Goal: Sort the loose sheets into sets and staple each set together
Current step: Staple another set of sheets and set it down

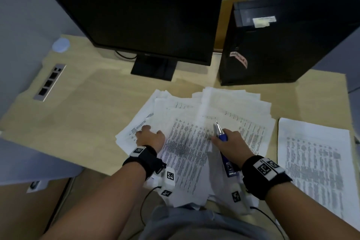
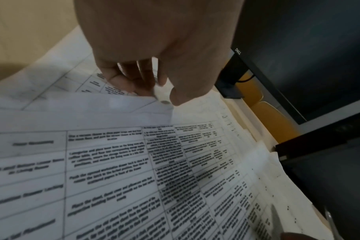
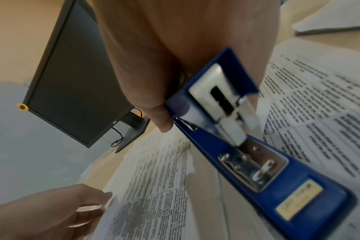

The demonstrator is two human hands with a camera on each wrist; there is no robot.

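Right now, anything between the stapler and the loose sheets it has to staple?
Nothing visible. The right hand grips the blue stapler just above the loose sheets, with no other object between them. The left hand holds sheets off to the side.

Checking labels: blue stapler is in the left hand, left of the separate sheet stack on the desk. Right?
Wrong hand. The stapler is in the right hand, as the head view shows; the left hand grips sheets in the pile. The separate stack does lie to its right.

"DELL" is read on the lower bezel of the monitor [image 2: 237,51]. The printed tables on the loose sheets [image 2: 134,170] are blurred and seemingly unreadable, as is the stapler [image 3: 267,170] label.
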